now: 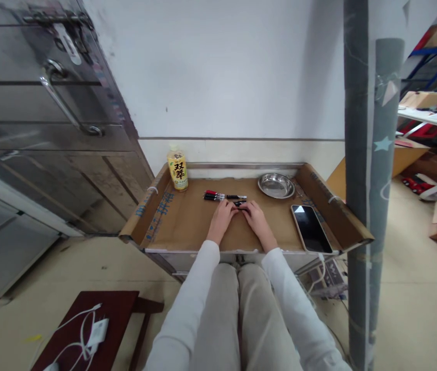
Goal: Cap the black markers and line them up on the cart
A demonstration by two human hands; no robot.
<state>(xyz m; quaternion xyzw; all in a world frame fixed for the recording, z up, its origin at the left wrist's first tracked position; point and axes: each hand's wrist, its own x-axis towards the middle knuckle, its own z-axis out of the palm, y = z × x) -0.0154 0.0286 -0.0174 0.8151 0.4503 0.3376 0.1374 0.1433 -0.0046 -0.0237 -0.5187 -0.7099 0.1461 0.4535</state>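
Currently, my left fingers and right fingers are pinching a small dark object, nearly closed; pens are lying just beyond.

a small dark object is being partly covered by the fingers of both hands, and its shape is being obscured. the markings on the pens are being shown too small to be read. the sleeves and trousers are being cut off by the bottom edge, as is the dark red stool. the metal door is being cropped at the left edge; the cluttered shelves are being blurred and cropped at the right.
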